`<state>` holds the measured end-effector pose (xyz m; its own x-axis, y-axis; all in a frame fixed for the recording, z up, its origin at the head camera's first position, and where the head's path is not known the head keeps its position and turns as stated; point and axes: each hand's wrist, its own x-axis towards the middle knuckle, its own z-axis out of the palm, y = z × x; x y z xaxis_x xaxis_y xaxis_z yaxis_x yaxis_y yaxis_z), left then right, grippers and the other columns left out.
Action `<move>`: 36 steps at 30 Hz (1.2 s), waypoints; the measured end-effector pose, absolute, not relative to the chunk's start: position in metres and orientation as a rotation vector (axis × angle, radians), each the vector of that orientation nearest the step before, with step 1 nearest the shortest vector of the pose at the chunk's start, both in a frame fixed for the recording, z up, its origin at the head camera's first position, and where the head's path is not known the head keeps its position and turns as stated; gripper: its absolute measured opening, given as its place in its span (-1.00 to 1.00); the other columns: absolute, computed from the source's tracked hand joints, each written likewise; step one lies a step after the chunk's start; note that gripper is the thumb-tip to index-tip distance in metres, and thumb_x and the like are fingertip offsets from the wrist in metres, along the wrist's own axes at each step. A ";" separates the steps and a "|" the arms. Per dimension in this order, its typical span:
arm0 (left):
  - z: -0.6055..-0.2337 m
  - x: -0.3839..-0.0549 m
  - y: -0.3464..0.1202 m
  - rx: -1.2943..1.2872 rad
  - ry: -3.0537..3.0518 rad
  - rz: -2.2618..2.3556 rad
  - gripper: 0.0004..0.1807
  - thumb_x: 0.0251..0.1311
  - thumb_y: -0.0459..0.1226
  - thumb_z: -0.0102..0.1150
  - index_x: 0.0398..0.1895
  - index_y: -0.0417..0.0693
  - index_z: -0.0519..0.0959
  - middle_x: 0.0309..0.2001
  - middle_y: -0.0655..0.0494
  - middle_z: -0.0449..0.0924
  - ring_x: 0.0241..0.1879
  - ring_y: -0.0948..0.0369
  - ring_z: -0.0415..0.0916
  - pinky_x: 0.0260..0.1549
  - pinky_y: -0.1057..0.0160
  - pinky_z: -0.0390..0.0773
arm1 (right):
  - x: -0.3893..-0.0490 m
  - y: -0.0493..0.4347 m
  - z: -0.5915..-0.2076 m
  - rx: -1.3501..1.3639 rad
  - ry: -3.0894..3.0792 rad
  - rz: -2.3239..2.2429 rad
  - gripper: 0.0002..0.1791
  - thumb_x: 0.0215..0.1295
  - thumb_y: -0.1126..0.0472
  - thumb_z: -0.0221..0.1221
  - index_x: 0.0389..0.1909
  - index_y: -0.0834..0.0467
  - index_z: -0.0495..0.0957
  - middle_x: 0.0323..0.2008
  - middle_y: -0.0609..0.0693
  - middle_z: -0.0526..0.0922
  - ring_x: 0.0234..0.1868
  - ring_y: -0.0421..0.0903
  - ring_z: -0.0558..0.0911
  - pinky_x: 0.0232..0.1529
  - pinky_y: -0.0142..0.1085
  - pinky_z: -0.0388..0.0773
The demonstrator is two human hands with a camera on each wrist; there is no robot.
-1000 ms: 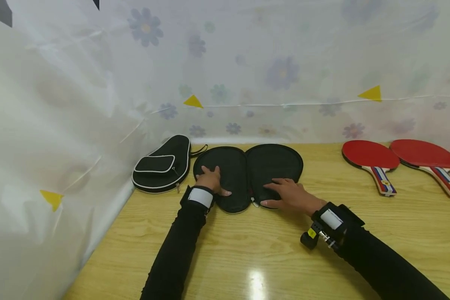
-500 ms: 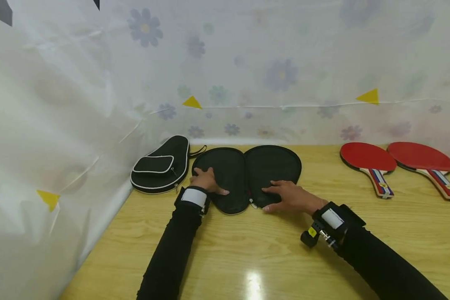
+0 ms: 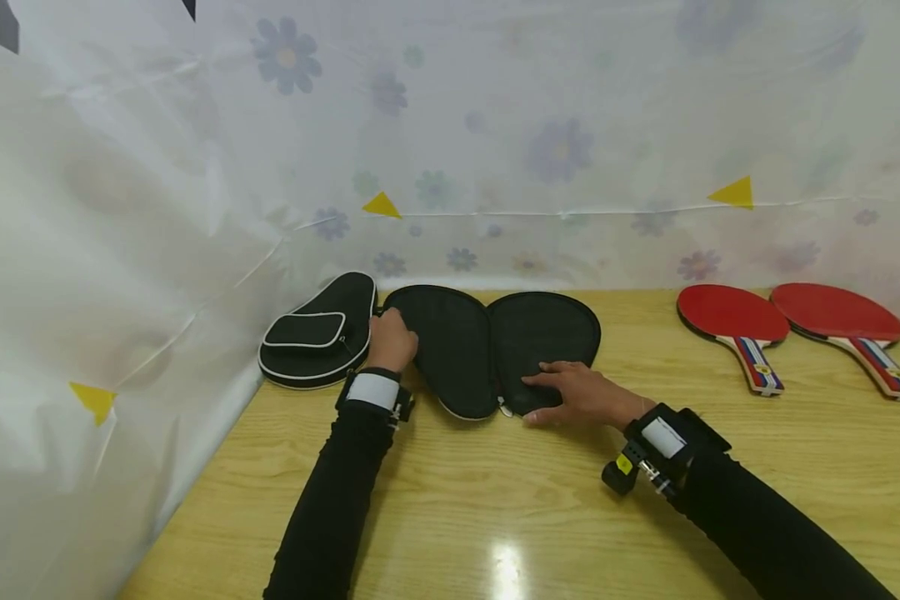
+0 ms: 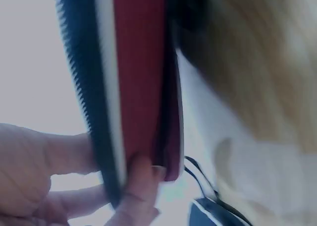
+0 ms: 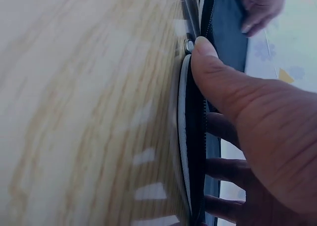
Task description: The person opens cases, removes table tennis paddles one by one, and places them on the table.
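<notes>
An unzipped black table tennis bat case (image 3: 453, 354) lies spread on the wooden table, its two halves joined along the middle. At its left edge is my left hand (image 3: 392, 342). In the left wrist view, the left hand's fingers (image 4: 141, 184) and thumb pinch the zipped rim of the raised half, whose red outside (image 4: 139, 77) and white piping show. My right hand (image 3: 581, 392) rests on the near part of the right half with fingers spread. The right wrist view has its thumb (image 5: 218, 80) at the rim beside the metal zip pull (image 5: 188, 45).
A closed black bat case (image 3: 351, 304) with white piping and a small pocket lies just left of the open one. Two red table tennis bats (image 3: 733, 312) lie at the right of the table (image 3: 450, 508). A flowered white sheet (image 3: 495, 125) hangs behind.
My left hand has moved from the inside of the left half to its outer edge and grips it. That half now tilts up slightly. The right hand stays in place.
</notes>
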<state>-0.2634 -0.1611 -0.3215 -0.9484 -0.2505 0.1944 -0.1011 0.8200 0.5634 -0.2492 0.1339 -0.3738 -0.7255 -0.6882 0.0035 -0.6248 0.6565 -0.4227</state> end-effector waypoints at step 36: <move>-0.321 -0.249 0.002 -0.504 -2.893 -0.938 -0.10 0.46 -0.18 0.12 0.66 0.13 -0.20 0.63 -0.09 -0.19 0.47 -0.09 0.18 0.25 0.04 0.44 | -0.246 0.162 -0.376 -1.056 2.620 -0.836 -0.34 0.38 -0.06 0.26 0.34 0.26 0.46 0.26 0.17 0.56 0.25 0.18 0.54 0.21 0.12 0.45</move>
